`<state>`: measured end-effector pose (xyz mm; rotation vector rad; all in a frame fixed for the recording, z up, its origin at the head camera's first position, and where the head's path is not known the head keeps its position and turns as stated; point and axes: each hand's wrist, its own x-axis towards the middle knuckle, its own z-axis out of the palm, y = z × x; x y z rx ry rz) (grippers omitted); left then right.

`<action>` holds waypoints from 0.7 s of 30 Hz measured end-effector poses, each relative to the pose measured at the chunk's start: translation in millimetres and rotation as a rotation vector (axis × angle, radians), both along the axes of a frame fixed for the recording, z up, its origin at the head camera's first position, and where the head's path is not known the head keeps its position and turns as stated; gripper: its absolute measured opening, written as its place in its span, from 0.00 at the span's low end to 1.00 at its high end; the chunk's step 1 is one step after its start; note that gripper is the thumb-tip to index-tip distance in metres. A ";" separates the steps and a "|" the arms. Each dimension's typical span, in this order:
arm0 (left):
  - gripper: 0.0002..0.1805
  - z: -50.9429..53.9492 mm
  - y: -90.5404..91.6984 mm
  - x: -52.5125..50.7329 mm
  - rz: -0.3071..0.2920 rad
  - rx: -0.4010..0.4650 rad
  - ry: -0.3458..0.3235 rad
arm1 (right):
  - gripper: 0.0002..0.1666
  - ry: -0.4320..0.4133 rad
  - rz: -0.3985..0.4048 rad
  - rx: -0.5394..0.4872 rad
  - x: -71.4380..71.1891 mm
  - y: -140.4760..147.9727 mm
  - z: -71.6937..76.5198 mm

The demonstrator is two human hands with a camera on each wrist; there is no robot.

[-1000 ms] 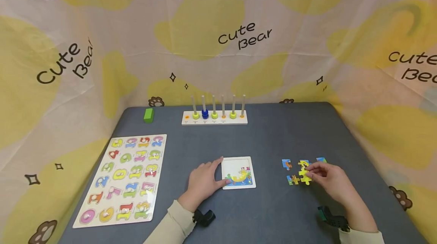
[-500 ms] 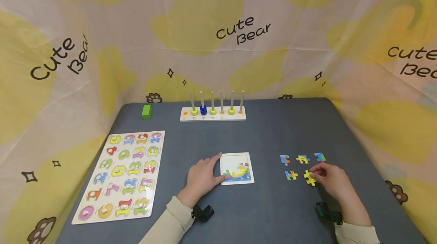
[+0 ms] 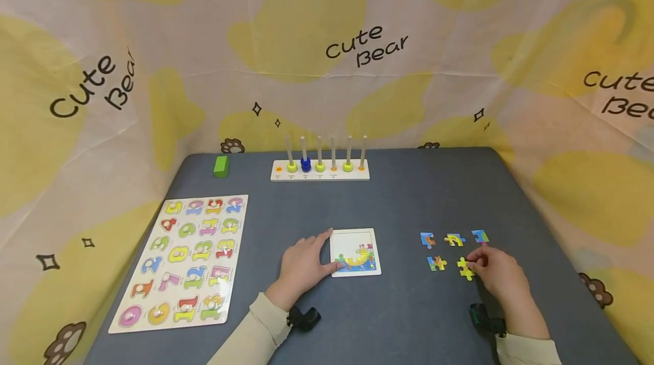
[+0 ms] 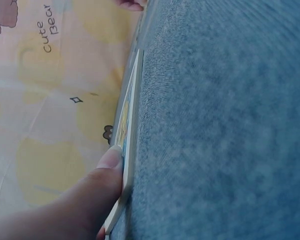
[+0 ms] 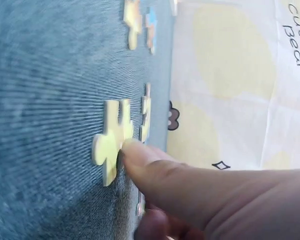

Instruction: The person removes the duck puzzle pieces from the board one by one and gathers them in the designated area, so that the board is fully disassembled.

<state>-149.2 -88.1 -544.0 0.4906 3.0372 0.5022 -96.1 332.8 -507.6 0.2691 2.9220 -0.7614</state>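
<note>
At the table's middle lies a square white jigsaw tray point(image 3: 355, 252), with joined pieces filling its lower part. My left hand point(image 3: 301, 265) holds its left side, thumb over the lower left and index finger at the upper left corner; the left wrist view shows the thumb point(image 4: 107, 162) on the tray's edge. To the right, my right hand point(image 3: 501, 274) pinches a yellow jigsaw piece point(image 3: 465, 269), which is low over or on the table; which one I cannot tell. Around it lie a yellow arched piece point(image 3: 454, 239), a star piece point(image 3: 436, 263), a blue-orange piece point(image 3: 427, 239) and a blue-green piece point(image 3: 480, 235).
A white number board point(image 3: 179, 263) with coloured numerals lies at the left. Along the back stand a peg counting frame point(image 3: 319, 170) with yellow and blue rings and a green block point(image 3: 221, 167). A patterned cloth point(image 3: 317, 70) hangs around the table point(image 3: 403, 319).
The yellow piece in my right hand has moved away from the arched piece, nearer to me and slightly right. A gap now shows between them. My left hand keeps its place on the tray.
</note>
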 end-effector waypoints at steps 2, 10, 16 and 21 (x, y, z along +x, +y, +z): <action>0.50 0.6 -0.2 0.0 0.000 -0.001 -0.003 | 0.06 -0.008 -0.025 0.021 2.2 -3.8 0.8; 0.49 1.8 -0.2 1.1 -0.004 0.012 -0.006 | 0.09 0.284 0.064 0.049 5.6 -63.6 11.6; 0.50 -0.4 -0.9 -0.3 -0.002 -0.001 0.008 | 0.14 0.342 0.357 0.054 -8.5 -149.3 3.6; 0.49 0.5 -1.4 -0.8 -0.010 -0.014 0.024 | 0.22 0.318 0.463 0.131 -22.2 -184.2 -6.1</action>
